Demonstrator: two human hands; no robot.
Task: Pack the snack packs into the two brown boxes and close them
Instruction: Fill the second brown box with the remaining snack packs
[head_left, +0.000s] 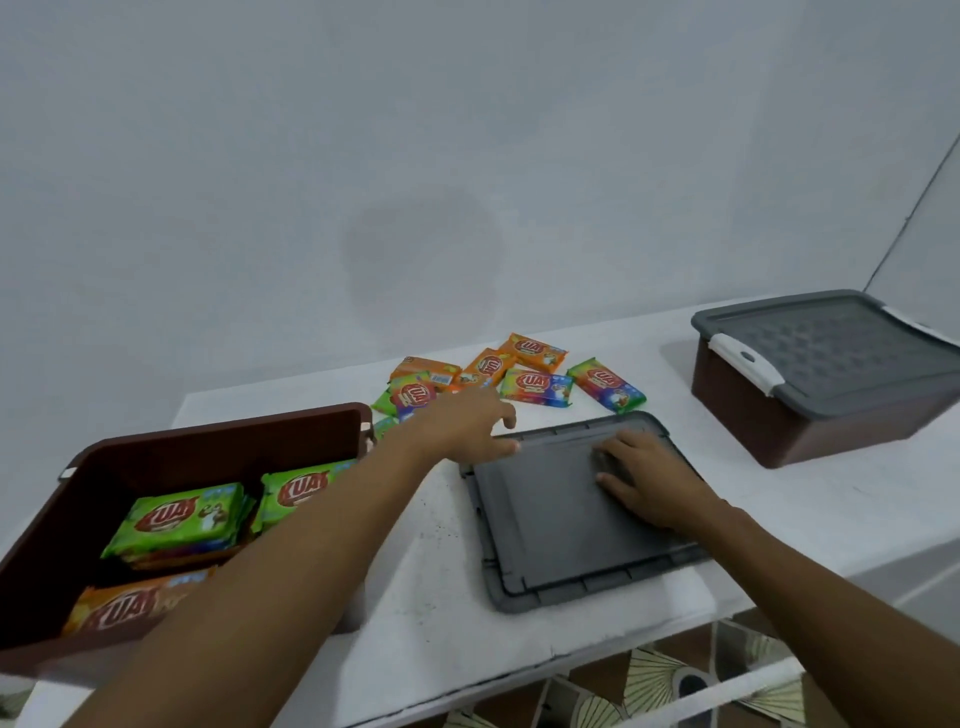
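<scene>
An open brown box (218, 431) stands at the left with several green and orange snack packs (176, 519) inside. Its grey lid (550, 530) lies upside down on the white table in the middle. More loose snack packs (535, 384) lie in a heap behind the lid. My left hand (462, 426) reaches over the table toward that heap, fingers apart, holding nothing. My right hand (644, 478) rests flat on the lid. A second brown box (810, 415) at the far right has its grey lid on.
The white table (426, 571) ends close in front of me, with a patterned tile floor (649, 686) below its front edge. A plain white wall (415, 156) rises right behind the table.
</scene>
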